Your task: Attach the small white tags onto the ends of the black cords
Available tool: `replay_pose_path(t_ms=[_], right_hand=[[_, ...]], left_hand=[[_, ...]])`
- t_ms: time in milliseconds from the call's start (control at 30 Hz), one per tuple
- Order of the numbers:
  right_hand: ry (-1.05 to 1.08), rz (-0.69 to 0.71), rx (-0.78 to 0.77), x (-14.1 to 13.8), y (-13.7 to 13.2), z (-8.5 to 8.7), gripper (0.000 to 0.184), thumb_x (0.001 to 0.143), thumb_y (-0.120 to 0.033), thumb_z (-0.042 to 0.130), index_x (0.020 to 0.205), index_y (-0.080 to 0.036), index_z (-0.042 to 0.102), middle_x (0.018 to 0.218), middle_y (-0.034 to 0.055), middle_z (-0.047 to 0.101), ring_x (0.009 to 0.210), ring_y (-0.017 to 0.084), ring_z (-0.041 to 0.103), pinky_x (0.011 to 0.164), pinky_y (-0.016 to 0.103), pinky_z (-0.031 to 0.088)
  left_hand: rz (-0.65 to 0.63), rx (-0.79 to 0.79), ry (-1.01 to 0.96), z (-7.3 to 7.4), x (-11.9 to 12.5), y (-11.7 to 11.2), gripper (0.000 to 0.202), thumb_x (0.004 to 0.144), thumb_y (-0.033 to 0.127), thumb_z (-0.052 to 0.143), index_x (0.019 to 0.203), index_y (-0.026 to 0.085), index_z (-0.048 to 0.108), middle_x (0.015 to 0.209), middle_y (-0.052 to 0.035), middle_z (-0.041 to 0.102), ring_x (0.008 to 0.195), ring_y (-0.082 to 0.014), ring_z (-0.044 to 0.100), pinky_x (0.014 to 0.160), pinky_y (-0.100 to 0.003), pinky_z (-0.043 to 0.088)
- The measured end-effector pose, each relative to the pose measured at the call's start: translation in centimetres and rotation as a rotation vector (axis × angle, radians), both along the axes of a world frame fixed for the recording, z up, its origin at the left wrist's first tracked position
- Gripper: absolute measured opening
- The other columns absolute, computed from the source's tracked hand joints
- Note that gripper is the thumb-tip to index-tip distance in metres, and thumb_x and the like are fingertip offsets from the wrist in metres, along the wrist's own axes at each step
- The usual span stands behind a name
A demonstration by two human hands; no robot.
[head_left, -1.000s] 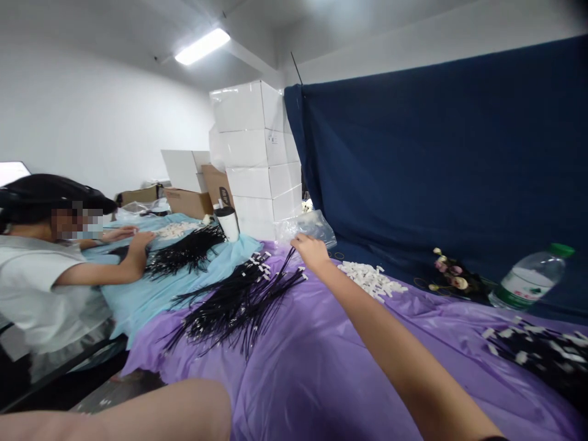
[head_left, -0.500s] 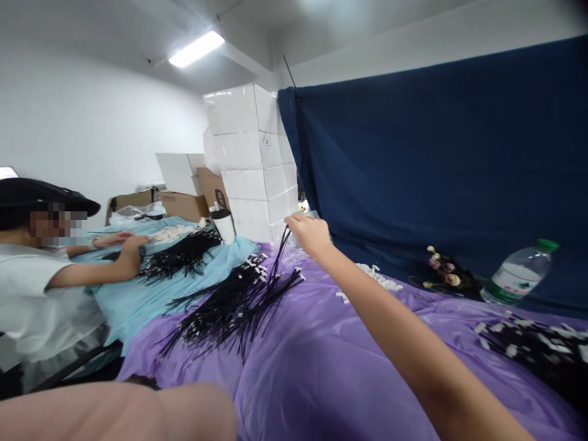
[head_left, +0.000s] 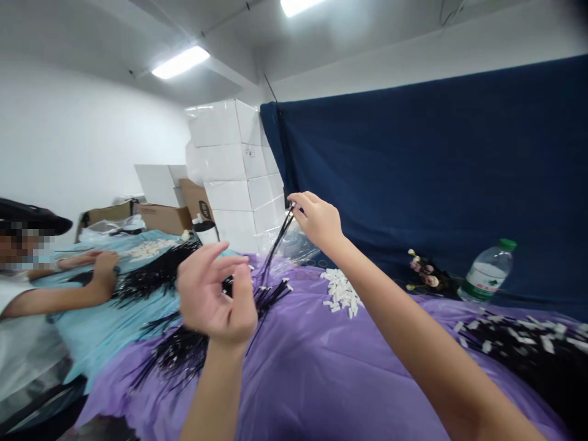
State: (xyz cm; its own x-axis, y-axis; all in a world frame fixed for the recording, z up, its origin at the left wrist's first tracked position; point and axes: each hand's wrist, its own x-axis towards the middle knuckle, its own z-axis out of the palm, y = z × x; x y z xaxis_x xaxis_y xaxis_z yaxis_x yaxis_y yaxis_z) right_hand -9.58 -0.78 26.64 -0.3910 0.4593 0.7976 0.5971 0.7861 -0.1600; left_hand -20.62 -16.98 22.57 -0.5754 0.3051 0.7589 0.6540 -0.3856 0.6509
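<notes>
My right hand point(head_left: 318, 219) is raised over the purple-covered table, its fingers closed on the upper ends of a few thin black cords point(head_left: 275, 245). The cords hang down and to the left. My left hand point(head_left: 218, 294) is up in front of the cord heap, palm showing, fingers bent but apart, with nothing visible in them. It hides part of the heap of black cords point(head_left: 179, 355) on the purple cover point(head_left: 312, 380). Small white pieces point(head_left: 342, 291) lie in a pile beyond my right forearm.
More black cords with white tabs point(head_left: 519, 337) lie at the right. A green-capped bottle point(head_left: 487, 269) and artificial flowers point(head_left: 425, 272) stand by the blue curtain point(head_left: 413, 171). White boxes point(head_left: 225, 165) are stacked behind. At left, a co-worker's hand point(head_left: 105, 269) works over a blue-covered table.
My left hand has risen from the lower left edge to the middle. My right hand keeps hold of the cords, lifted slightly. The view has turned a little rightward.
</notes>
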Motion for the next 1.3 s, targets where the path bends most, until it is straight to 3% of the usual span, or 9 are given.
replay_pose_path(t_ms=[67,233,400,533,700,800,933,1100,1300], right_hand=[[0.015,0.074,0.002,1.8,-0.1,-0.2,0.03,0.093,-0.019,0.046,0.12,-0.023,0.059,0.114,0.0026,0.065,0.095,0.017,0.063,0.077,0.024,0.045],[0.103,0.224,-0.004,6.7,0.5,-2.4,0.029,0.087,-0.01,0.047,0.109,-0.021,0.064,0.104,0.0032,0.066,0.093,0.014,0.063,0.08,0.023,0.049],[0.356,0.202,-0.068,12.0,2.0,-5.1,0.032,0.086,-0.013,0.048,0.117,-0.019,0.054,0.104,0.0065,0.063,0.082,0.013,0.065,0.07,0.024,0.054],[0.698,0.186,-0.261,15.3,2.8,-7.1,0.037,0.083,-0.02,0.055,0.12,-0.022,0.051,0.1,0.0039,0.062,0.069,0.011,0.064,0.063,0.024,0.052],[0.605,0.148,-0.496,16.9,3.8,-9.1,0.01,0.084,-0.022,0.052,0.083,-0.019,0.06,0.068,-0.0015,0.059,0.06,0.012,0.054,0.056,0.023,0.042],[0.526,0.175,-0.547,16.9,4.4,-9.3,0.021,0.086,-0.025,0.052,0.067,-0.018,0.054,0.059,-0.0034,0.053,0.055,0.01,0.047,0.052,0.021,0.036],[0.474,0.263,-0.622,17.1,4.2,-8.7,0.023,0.093,-0.034,0.048,0.076,-0.019,0.052,0.06,-0.0057,0.049,0.053,0.009,0.048,0.05,0.02,0.036],[0.247,0.377,-0.62,19.0,4.9,-8.6,0.012,0.093,-0.03,0.052,0.099,-0.021,0.057,0.068,-0.0062,0.047,0.057,0.008,0.041,0.054,0.02,0.033],[-0.021,0.185,-0.613,21.2,9.0,-11.0,0.022,0.095,-0.032,0.05,0.088,-0.018,0.066,0.078,-0.0016,0.065,0.069,0.01,0.055,0.063,0.021,0.038]], left_hand=[[-0.057,0.013,0.031,-0.1,1.6,2.5,0.033,0.082,0.034,0.062,0.112,0.021,0.057,0.118,-0.0061,0.058,0.076,-0.012,0.06,0.065,-0.029,0.052],[-0.528,-0.391,0.158,-0.1,5.4,8.4,0.026,0.085,0.033,0.058,0.107,0.019,0.06,0.108,-0.0061,0.065,0.078,-0.0146,0.062,0.062,-0.026,0.049],[-0.774,-0.439,0.137,-0.5,9.9,12.9,0.014,0.088,0.026,0.05,0.093,0.018,0.061,0.092,-0.0049,0.066,0.081,-0.0157,0.061,0.066,-0.025,0.046],[-0.996,-0.449,0.109,-0.7,13.5,14.7,0.014,0.085,0.025,0.056,0.098,0.019,0.054,0.094,-0.0037,0.064,0.082,-0.0142,0.061,0.068,-0.024,0.045],[-0.971,-0.518,0.082,-1.4,15.6,16.2,0.024,0.088,0.039,0.055,0.104,0.022,0.052,0.077,0.001,0.063,0.068,-0.0128,0.056,0.061,-0.024,0.04],[-0.904,-0.555,0.134,-1.8,15.4,16.9,0.024,0.091,0.04,0.049,0.106,0.023,0.056,0.074,0.0009,0.063,0.068,-0.0142,0.057,0.06,-0.025,0.04],[-0.933,-0.55,0.153,-1.8,14.3,17.4,0.022,0.093,0.038,0.047,0.104,0.024,0.06,0.072,0.0016,0.059,0.065,-0.0124,0.053,0.059,-0.024,0.039],[-1.039,-0.482,-0.025,-1.6,13.0,18.3,0.013,0.091,0.031,0.052,0.1,0.022,0.057,0.061,0.0045,0.052,0.056,-0.0101,0.053,0.058,-0.024,0.043],[-1.02,-0.406,-0.198,-1.6,10.7,19.2,0.013,0.085,0.03,0.06,0.096,0.022,0.059,0.061,0.0046,0.049,0.048,-0.0065,0.041,0.046,-0.02,0.033]])
